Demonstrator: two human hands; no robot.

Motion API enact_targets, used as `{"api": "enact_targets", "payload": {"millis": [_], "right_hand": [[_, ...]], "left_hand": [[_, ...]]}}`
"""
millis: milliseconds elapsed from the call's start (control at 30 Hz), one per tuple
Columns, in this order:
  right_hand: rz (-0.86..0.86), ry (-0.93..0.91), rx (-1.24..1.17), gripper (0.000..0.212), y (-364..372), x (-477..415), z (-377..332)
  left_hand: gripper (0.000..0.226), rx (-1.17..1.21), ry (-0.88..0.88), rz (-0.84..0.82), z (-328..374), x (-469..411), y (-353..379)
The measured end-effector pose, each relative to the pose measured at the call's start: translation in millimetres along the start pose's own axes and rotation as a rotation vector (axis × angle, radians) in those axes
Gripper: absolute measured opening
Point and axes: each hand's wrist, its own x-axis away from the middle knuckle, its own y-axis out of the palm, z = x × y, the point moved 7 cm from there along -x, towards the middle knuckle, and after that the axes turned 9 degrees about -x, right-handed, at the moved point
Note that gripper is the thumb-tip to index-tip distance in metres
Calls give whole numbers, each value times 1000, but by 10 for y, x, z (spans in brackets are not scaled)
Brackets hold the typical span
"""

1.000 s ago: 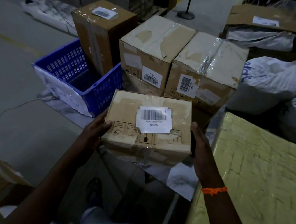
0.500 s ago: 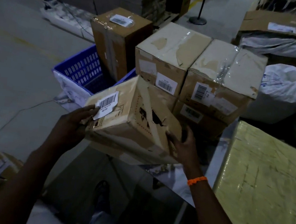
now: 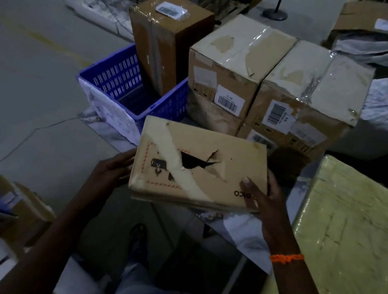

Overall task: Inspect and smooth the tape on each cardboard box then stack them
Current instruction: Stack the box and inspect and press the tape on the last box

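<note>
Small cardboard box (image 3: 221, 175): held clear of the floor, in front of the person's body, broad face up and lying roughly level. Left hand (image 3: 110, 173) clasps the left end, fingers curled against the side wall. Right hand (image 3: 262, 200) grasps the right end, thumb flat on the top face near the printed lettering, the remaining fingers wrapped round the far edge. An orange wristband (image 3: 285, 257) sits on the right wrist. Condition of the top face: a pale strip of tape (image 3: 170, 148) runs diagonally from the upper left corner toward the lower right edge, and a ragged torn hole (image 3: 195, 163) breaks the cardboard just beside it, near the middle. Red dashed lines and dark handling symbols mark the left portion. Surroundings: two larger taped boxes (image 3: 233, 63) stand side by side just beyond the held one, atop other cartons, both with barcode labels on their near faces. A blue plastic crate (image 3: 131, 89) stands to their left with a tall brown box (image 3: 167, 39) at its back; whether that box stands inside the crate cannot be told. A yellow wrapped slab (image 3: 353, 241) lies to the right of the person. Lighting is dim.
</note>
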Motion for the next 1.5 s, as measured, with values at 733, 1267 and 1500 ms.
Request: {"api": "enact_targets", "payload": {"millis": [733, 1267, 1500], "right_hand": [[137, -239, 297, 68, -784, 412, -244], [51, -166, 214, 84, -829, 281, -200], [130, -34, -53, 52, -908, 513, 244]], "left_hand": [[50, 143, -97, -128, -159, 176, 908], [77, 25, 41, -90, 40, -41, 801], [20, 274, -284, 37, -418, 244, 796]]}}
